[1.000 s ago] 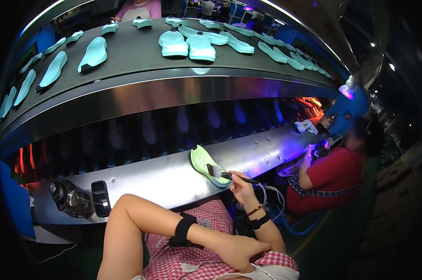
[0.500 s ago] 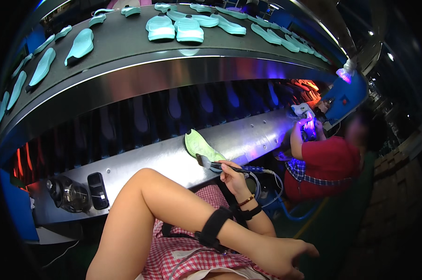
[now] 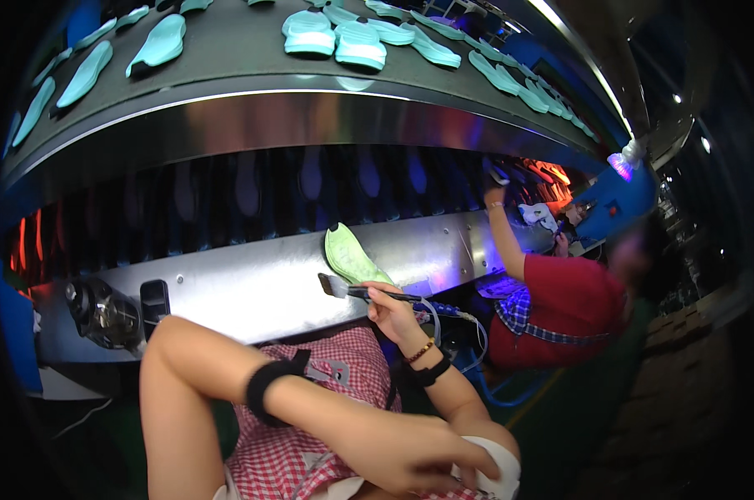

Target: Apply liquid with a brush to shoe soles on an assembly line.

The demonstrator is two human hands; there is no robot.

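Note:
My right hand (image 3: pixel 387 310) is closed round the black handle of a flat brush (image 3: pixel 340 287), its bristles to the left. Just beyond the brush, a pale green shoe sole (image 3: pixel 350 252) lies on the metal ledge (image 3: pixel 227 296); its near end is partly hidden behind my hand. I cannot tell whether brush and sole touch. Across my body, my left hand (image 3: pixel 431 462) is at a white sleeve (image 3: pixel 503 471) by my right upper arm. Its fingers are smeared, so their grip cannot be made out.
Turquoise soles (image 3: pixel 360 43) stand and lie on a dark belt (image 3: pixel 243 62) above. Under it hangs a row of dark sole shapes (image 3: pixel 247 187). A dark jar (image 3: pixel 102 312) and a black tray (image 3: pixel 154 302) stand left. At right, a co-worker in red (image 3: pixel 573 308) reaches toward the rack.
My left hand has drawn leftward and inward to the white sleeve. My right hand and brush have shifted slightly left in view. The co-worker's arm has risen toward the rack.

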